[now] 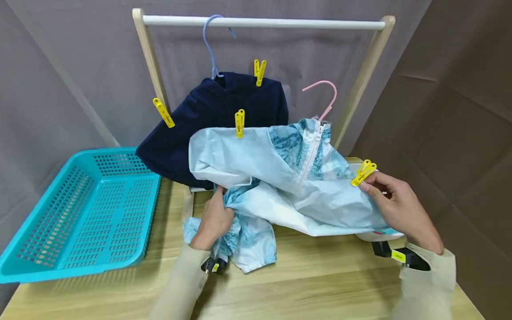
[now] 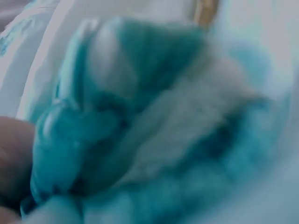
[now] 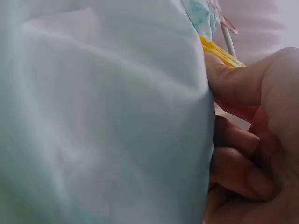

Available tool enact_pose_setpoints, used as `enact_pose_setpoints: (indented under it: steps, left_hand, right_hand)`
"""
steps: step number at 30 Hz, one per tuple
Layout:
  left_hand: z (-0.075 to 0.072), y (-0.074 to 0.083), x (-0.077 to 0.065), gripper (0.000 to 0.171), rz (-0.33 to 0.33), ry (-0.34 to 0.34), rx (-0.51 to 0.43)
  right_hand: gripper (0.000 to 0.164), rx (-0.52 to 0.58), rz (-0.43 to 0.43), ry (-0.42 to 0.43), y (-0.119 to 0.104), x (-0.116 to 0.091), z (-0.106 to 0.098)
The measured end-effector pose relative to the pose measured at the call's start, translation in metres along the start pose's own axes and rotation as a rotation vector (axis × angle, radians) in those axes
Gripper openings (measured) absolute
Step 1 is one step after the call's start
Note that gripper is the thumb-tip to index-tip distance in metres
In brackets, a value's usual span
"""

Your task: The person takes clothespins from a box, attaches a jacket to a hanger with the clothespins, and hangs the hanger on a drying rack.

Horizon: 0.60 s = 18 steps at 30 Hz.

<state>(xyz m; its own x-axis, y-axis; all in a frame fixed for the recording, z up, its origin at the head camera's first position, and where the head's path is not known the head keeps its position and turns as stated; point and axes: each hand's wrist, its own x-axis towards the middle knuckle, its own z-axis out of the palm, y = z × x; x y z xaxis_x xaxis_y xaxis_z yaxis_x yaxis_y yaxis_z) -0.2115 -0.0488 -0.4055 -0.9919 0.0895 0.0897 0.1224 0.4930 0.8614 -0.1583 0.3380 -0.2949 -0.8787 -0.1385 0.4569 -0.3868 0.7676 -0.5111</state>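
Note:
A light blue and white zip jacket (image 1: 276, 195) with teal patterned panels spreads across the middle in the head view, a pink hanger (image 1: 330, 100) at its collar. Low on its left side, my left hand (image 1: 216, 218) grips a patterned fold of it; the fingers are partly hidden by cloth. In the left wrist view the bunched jacket (image 2: 154, 116) is blurred. At the opposite edge my right hand (image 1: 400, 204) pinches the jacket between thumb and fingers. Beside that thumb a yellow clothespin (image 1: 363, 172) sits on the jacket; another clothespin (image 1: 239, 123) is on its upper left edge.
Behind hangs a dark navy garment (image 1: 224, 106) with yellow clothespins, on a blue hanger (image 1: 210, 44) hooked over the white rail (image 1: 280, 22) of a wooden-sided rack. A turquoise basket (image 1: 149, 213) stands at the left on the wooden table (image 1: 312, 275).

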Motion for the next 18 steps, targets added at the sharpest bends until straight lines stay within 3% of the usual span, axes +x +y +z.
enact_pose_setpoints:
  steps: [3,6,8,13,18]
  left_hand:
    - [0.001,0.003,0.0,0.061,0.018,0.104,-0.054]
    - [0.004,0.004,0.0,0.046,0.034,0.155,-0.109]
    - [0.008,0.006,0.0,0.036,0.063,0.158,-0.109]
    - [0.016,0.011,-0.001,0.031,0.156,0.118,-0.127]
    - [0.023,0.012,0.0,0.026,0.193,0.093,-0.116]
  right_hand:
    - [0.008,0.006,-0.005,-0.044,0.001,-0.006,-0.002]
    - [0.008,0.013,-0.01,-0.111,-0.001,-0.014,-0.009]
    - [0.009,0.024,0.0,-0.14,-0.002,-0.022,-0.017]
    - [0.013,0.091,0.019,-0.182,-0.001,-0.045,-0.037]
    - [0.016,0.152,0.085,-0.225,0.001,-0.063,-0.046]
